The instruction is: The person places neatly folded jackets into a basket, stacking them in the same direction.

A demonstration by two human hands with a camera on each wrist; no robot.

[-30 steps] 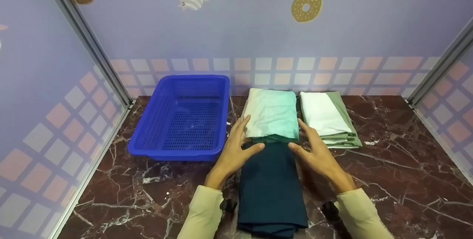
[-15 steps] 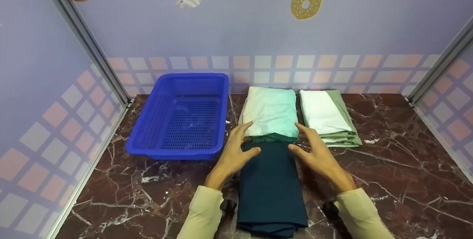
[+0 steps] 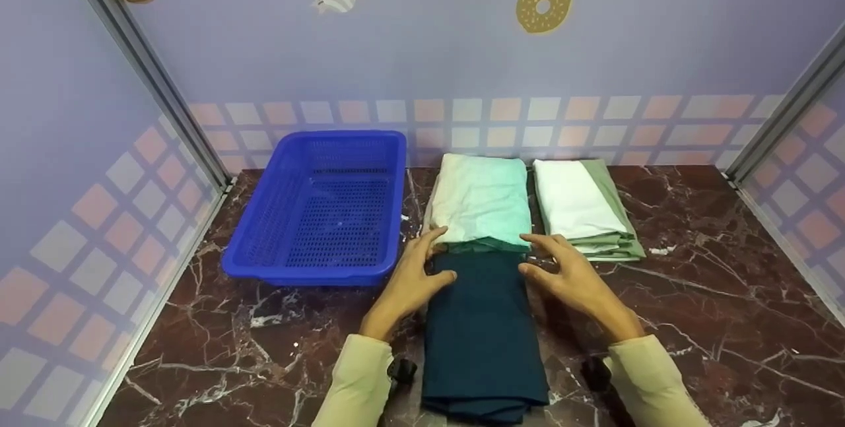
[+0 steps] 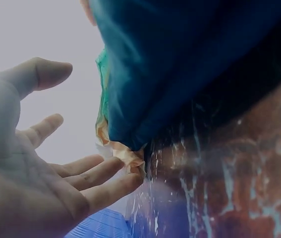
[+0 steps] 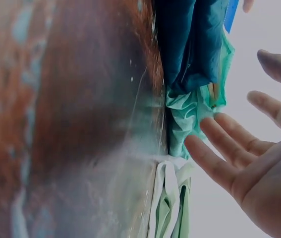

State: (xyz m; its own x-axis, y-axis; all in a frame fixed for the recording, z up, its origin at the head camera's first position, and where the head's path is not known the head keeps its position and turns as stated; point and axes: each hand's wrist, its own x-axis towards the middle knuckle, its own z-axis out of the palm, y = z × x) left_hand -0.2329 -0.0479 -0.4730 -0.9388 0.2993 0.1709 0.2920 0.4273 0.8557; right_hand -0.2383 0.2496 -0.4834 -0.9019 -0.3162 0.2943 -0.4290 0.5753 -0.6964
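Observation:
A folded dark navy cloth (image 3: 485,334) lies on the marble-patterned table between my forearms. Beyond it is a folded mint-and-cream cloth (image 3: 485,196), its green near edge meeting the navy one. My left hand (image 3: 409,282) is at the left side where the two meet, fingers spread and thumb apart. In the left wrist view its fingertips come right up to the cream edge (image 4: 130,157). On the opposite side, my right hand (image 3: 571,275) has its fingers extended near the mint cloth's corner. The right wrist view shows the palm facing the folded layers (image 5: 185,111). Neither hand grips anything.
A blue perforated plastic basket (image 3: 317,268) stands at the left with nothing in it. Right of the mint cloth lies a folded white-and-green cloth (image 3: 581,206). Patterned panels (image 3: 422,51) enclose the table at the back and both sides.
Both hands have drawn back slightly toward me along the mint cloth's sides, fingers still spread. The cloths and basket stay in place; the head view shifts a little.

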